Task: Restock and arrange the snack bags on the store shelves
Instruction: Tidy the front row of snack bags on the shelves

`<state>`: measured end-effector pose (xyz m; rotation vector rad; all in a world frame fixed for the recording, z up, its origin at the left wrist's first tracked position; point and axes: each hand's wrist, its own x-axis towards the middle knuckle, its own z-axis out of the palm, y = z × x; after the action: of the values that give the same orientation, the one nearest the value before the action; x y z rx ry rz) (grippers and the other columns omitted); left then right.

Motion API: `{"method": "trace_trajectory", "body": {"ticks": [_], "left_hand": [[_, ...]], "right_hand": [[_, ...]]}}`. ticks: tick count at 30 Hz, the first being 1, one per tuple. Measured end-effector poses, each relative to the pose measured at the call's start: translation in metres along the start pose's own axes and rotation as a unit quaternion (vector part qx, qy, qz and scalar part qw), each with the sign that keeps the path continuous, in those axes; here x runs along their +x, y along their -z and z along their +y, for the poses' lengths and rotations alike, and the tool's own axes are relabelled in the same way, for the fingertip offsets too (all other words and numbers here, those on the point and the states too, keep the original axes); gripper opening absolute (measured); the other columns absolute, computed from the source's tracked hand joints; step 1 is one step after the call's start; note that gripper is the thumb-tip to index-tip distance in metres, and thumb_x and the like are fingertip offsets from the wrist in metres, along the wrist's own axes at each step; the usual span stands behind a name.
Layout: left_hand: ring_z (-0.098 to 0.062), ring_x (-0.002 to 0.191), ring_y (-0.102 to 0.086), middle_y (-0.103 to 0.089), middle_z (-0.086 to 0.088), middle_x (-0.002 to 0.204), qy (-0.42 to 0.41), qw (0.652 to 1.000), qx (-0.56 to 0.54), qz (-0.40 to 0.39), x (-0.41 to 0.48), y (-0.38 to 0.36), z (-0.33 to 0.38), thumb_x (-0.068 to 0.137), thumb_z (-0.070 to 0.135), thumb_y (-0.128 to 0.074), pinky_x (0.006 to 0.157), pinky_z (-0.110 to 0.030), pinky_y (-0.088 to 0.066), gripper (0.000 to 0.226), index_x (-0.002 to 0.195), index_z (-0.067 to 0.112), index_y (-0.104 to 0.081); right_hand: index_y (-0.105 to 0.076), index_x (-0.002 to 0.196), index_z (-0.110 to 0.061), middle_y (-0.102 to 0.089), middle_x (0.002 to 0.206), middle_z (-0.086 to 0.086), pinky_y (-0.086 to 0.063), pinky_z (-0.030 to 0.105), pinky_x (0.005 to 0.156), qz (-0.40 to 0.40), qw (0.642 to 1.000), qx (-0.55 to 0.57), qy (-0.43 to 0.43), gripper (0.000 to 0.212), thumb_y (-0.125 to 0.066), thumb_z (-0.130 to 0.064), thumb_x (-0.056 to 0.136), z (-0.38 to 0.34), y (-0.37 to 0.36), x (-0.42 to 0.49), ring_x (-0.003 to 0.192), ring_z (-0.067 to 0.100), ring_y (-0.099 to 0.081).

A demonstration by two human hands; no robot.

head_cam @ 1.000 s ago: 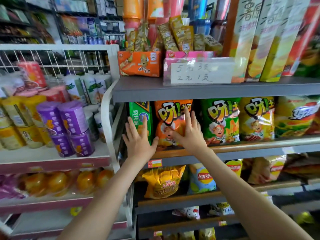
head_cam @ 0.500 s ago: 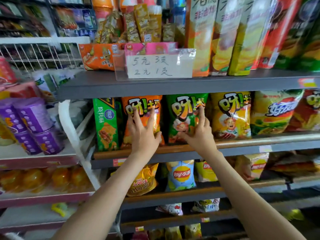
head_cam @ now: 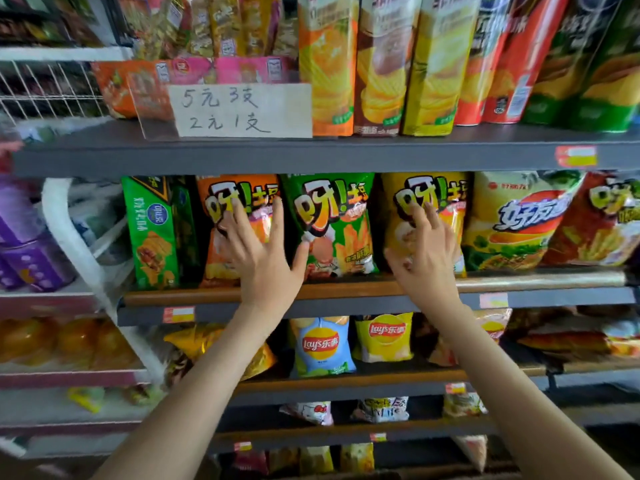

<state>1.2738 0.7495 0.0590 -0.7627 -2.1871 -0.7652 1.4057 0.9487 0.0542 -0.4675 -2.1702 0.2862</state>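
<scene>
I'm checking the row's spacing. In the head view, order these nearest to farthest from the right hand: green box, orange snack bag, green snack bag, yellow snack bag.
1. yellow snack bag, under the right hand.
2. green snack bag, just left of it.
3. orange snack bag, further left, under the left hand.
4. green box, far left of the row.

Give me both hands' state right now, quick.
Left hand: open, spread fingers flat against the orange snack bag.
Right hand: open, fingers touching the yellow snack bag, not gripping it.

Left hand (head_cam: 263,261) rests on orange bag (head_cam: 216,265); right hand (head_cam: 427,259) touches yellow bag (head_cam: 398,188).
</scene>
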Motion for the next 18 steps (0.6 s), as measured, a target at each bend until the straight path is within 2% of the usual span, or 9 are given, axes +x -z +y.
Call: {"method": "trace_trajectory", "body": {"ticks": [2, 4, 6, 9, 12, 14, 16, 18], "left_hand": [[-0.048, 0.141, -0.007, -0.003, -0.025, 0.154, -0.056, 0.998, 0.003, -0.013, -0.004, -0.008, 0.027, 0.087, 0.061, -0.045, 0.110, -0.062, -0.011, 0.077, 0.151, 0.025, -0.023], [-0.048, 0.141, -0.009, -0.003, -0.025, 0.155, -0.086, 0.995, 0.009, -0.044, -0.007, -0.018, 0.048, 0.082, 0.067, -0.047, 0.109, -0.062, -0.012, 0.085, 0.152, 0.027, -0.020], [-0.050, 0.140, -0.010, -0.001, -0.027, 0.155, -0.083, 0.993, -0.006, -0.079, -0.007, -0.028, 0.058, 0.080, 0.063, -0.057, 0.108, -0.063, -0.021, 0.090, 0.152, 0.027, -0.017], [-0.051, 0.138, -0.013, -0.004, -0.024, 0.156, -0.070, 0.990, -0.020, -0.119, -0.001, -0.033, 0.058, 0.079, 0.052, -0.068, 0.106, -0.061, -0.028, 0.094, 0.152, 0.032, -0.012], [-0.051, 0.137, -0.016, -0.006, -0.025, 0.155, -0.076, 0.990, -0.007, -0.123, 0.003, -0.029, 0.057, 0.078, 0.049, -0.071, 0.104, -0.061, -0.031, 0.094, 0.152, 0.030, -0.015], [-0.051, 0.137, -0.019, -0.009, -0.028, 0.153, -0.079, 0.991, 0.009, -0.111, 0.001, -0.028, 0.057, 0.077, 0.047, -0.073, 0.104, -0.065, -0.032, 0.094, 0.151, 0.025, -0.020], [-0.050, 0.139, -0.017, -0.009, -0.029, 0.153, -0.094, 0.991, 0.027, -0.090, -0.004, -0.026, 0.062, 0.078, 0.046, -0.071, 0.104, -0.067, -0.025, 0.091, 0.151, 0.024, -0.022], [-0.048, 0.140, -0.014, -0.010, -0.026, 0.153, -0.123, 0.990, 0.023, -0.071, -0.008, -0.028, 0.073, 0.081, 0.043, -0.067, 0.107, -0.066, -0.016, 0.083, 0.151, 0.023, -0.026]], "right_hand": [[-0.018, 0.149, -0.020, -0.027, 0.151, 0.019, -0.030, 0.060, 0.100, -0.001, 0.998, -0.026, -0.059, 0.086, -0.065, -0.044, 0.080, 0.025, 0.008, 0.001, 0.132, 0.042, -0.029], [-0.014, 0.150, -0.020, -0.023, 0.152, 0.024, -0.032, 0.061, 0.101, -0.036, 0.997, -0.057, -0.040, 0.096, -0.066, -0.054, 0.077, 0.048, 0.009, 0.000, 0.133, 0.048, -0.028], [-0.012, 0.153, -0.019, -0.014, 0.154, 0.026, -0.029, 0.059, 0.104, -0.068, 0.996, -0.048, -0.030, 0.102, -0.072, -0.050, 0.076, 0.059, 0.007, 0.001, 0.136, 0.049, -0.023], [-0.008, 0.153, -0.020, -0.008, 0.155, 0.026, -0.029, 0.055, 0.107, -0.071, 0.997, -0.018, -0.017, 0.105, -0.076, -0.040, 0.076, 0.055, 0.002, 0.004, 0.139, 0.047, -0.019], [-0.008, 0.153, -0.020, -0.007, 0.156, 0.025, -0.035, 0.054, 0.104, -0.070, 0.997, -0.031, -0.001, 0.106, -0.076, -0.042, 0.076, 0.049, -0.005, 0.002, 0.137, 0.047, -0.024], [-0.005, 0.153, -0.023, -0.004, 0.157, 0.022, -0.033, 0.055, 0.105, -0.082, 0.996, -0.025, -0.005, 0.104, -0.074, -0.043, 0.078, 0.049, -0.004, 0.001, 0.139, 0.045, -0.020], [-0.007, 0.153, -0.026, -0.008, 0.158, 0.019, -0.030, 0.056, 0.106, -0.083, 0.996, -0.018, 0.007, 0.096, -0.070, -0.043, 0.082, 0.051, 0.007, -0.001, 0.140, 0.042, -0.019], [-0.016, 0.152, -0.022, -0.021, 0.155, 0.018, -0.031, 0.056, 0.105, -0.054, 0.998, -0.029, 0.017, 0.083, -0.065, -0.038, 0.087, 0.058, 0.023, -0.005, 0.136, 0.041, -0.026]]}}
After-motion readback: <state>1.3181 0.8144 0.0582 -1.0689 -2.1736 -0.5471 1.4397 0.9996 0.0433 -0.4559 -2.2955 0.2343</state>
